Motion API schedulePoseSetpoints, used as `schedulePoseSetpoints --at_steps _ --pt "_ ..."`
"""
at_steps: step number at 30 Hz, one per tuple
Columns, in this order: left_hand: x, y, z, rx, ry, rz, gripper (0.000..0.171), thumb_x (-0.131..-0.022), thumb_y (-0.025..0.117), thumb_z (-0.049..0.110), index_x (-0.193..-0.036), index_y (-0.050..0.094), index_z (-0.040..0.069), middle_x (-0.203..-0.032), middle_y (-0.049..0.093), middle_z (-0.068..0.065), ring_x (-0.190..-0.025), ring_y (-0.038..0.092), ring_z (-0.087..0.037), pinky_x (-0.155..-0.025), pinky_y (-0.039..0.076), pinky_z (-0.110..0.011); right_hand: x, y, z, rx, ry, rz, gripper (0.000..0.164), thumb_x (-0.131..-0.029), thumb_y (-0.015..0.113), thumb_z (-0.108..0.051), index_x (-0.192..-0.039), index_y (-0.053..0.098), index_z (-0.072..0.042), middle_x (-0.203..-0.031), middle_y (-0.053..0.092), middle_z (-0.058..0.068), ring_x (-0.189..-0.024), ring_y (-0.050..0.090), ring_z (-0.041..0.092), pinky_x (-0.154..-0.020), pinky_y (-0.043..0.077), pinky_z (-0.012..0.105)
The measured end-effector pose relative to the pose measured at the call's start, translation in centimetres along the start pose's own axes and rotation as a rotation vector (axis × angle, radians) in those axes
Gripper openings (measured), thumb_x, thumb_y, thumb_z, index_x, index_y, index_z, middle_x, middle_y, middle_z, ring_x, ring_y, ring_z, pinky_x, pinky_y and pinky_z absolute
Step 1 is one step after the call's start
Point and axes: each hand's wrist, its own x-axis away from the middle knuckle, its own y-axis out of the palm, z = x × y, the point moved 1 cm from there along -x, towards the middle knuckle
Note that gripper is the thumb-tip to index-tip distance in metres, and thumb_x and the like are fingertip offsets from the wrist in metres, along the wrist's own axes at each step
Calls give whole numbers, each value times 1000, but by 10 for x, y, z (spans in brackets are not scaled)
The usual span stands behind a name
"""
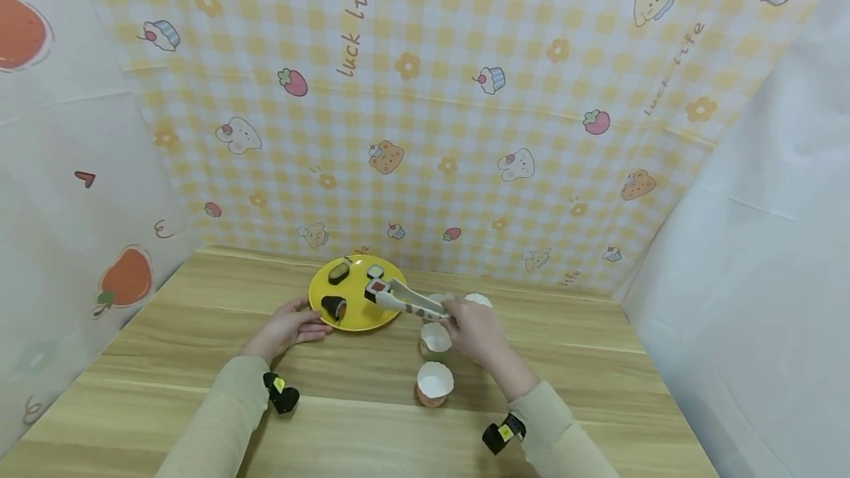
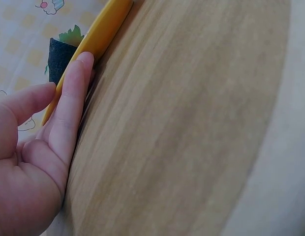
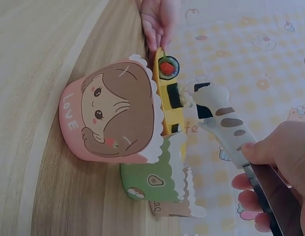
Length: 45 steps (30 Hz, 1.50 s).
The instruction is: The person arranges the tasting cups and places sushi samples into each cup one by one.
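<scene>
My left hand (image 1: 292, 327) holds the rim of a round yellow plate (image 1: 361, 319) between thumb and fingers. My right hand (image 1: 477, 330) grips tongs (image 1: 415, 302) with pale, brown-spotted arms. Between the tong tips is a sushi roll (image 3: 203, 101) with a dark wrapper and, in the head view, a red centre; it appears lifted off the plate in the right wrist view. Still on the plate are a cone-shaped hand roll (image 1: 334, 307), a smaller sushi roll (image 1: 375, 271) and an oblong sushi piece (image 1: 339, 271).
Right of the plate, a pink paper cup (image 3: 113, 110), a green paper cup (image 3: 151, 172) and a brownish paper cup (image 3: 174, 204) stand in a row. Another paper cup (image 1: 479, 301) is behind my right hand. A checked cloth (image 1: 425, 190) hangs at the table's back edge.
</scene>
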Motion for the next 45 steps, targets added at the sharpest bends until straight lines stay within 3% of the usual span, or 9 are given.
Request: schedulePoseSetpoints --at_steps 7,11,22,33,45 --pt "0 -1 0 3 1 -5 63 -101 41 0 -149 1 -8 -97 67 -15 -85 69 -24 -78 57 -35 5 -4 4 -7 28 4 11 -85 74 -16 -84 63 -15 -65 45 -10 -50 36 5 -39 28 20" --pt "-1 -1 -1 1 0 -6 63 -101 41 1 -149 1 -8 -96 67 -14 -85 69 -24 -78 57 -35 9 -8 5 -1 44 -1 11 -85 74 -18 -91 67 -12 -67 49 -10 -51 39 5 -40 32 20" --pt "-1 -1 -1 -4 4 -8 62 -101 41 0 -148 2 -9 -95 67 -15 -84 69 -24 -78 57 -35 17 -10 10 -3 77 23 30 -84 75 -18 -112 70 -7 -74 59 -7 -52 43 3 -42 37 19" --pt "0 0 -1 -14 2 3 63 -101 41 0 -148 0 -10 -96 67 -15 -85 69 -24 -78 57 -35 28 -18 18 8 85 72 24 -82 76 -14 -104 70 -7 -76 62 -3 -54 45 4 -44 37 20" --pt "0 0 0 -10 -3 5 62 -101 41 0 -148 2 -9 -96 67 -16 -84 69 -24 -77 58 -35 41 -28 27 -17 155 80 23 -84 75 -15 -106 71 -8 -80 69 0 -56 52 4 -45 41 20"
